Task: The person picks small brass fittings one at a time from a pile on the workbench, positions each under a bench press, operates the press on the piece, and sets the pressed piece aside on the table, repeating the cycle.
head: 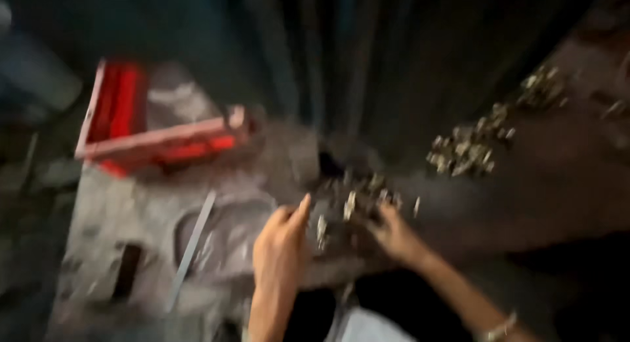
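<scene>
Dim, blurred workshop: grey metal table [131, 211] at lower left, red tray [125, 119] at upper left. At centre, left hand [279, 243] and right hand [394, 234] rest beside small brass parts [357, 198]; finger grip cannot be told. More brass pieces [466, 148] upper right.

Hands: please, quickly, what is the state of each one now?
Left hand: fingers curled, thumb up, beside the small metal pieces; whether it holds one cannot be told.
Right hand: fingers spread over the same pieces; grip cannot be told, the picture is blurred.
</scene>
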